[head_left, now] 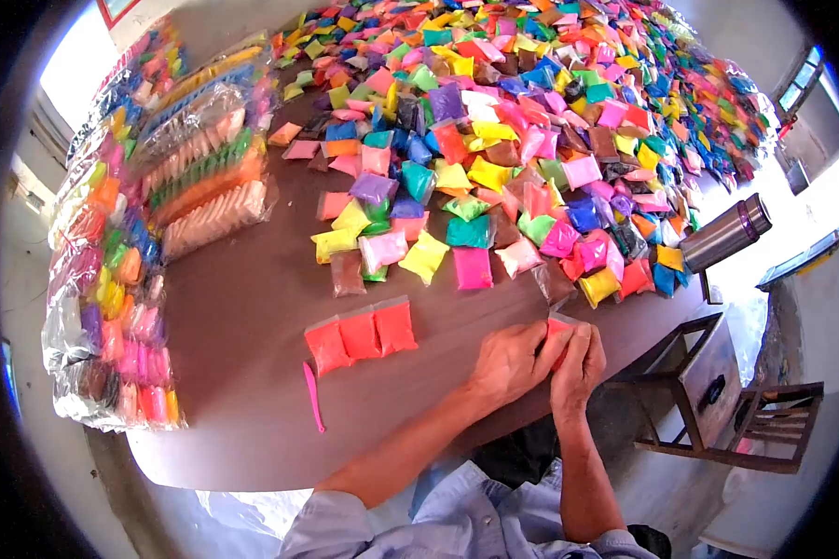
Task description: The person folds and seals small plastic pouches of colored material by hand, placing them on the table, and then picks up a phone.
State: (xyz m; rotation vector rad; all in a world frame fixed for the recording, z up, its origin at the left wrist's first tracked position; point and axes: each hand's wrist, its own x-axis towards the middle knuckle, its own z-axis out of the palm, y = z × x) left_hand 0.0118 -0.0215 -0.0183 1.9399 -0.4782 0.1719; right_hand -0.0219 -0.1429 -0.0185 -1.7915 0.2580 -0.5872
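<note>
My left hand [513, 361] and my right hand [580, 365] meet near the table's front edge. Between their closed fingers they pinch a small red packet [559, 325] in clear plastic, mostly covered by the fingers. To the left of my hands, three filled red packets [360, 334] lie side by side in an overlapping row. Just below that row rests a thin pink plastic stick [313, 396] with a broader upper end. A brown packet [555, 284] lies right beyond my fingertips.
A large heap of small coloured packets [471, 231] covers the back and right of the brown table [242, 373]. Bagged rows of packets [216, 219] line the left side. A metal flask [727, 233] lies tilted at the right edge, above a wooden stool [694, 373].
</note>
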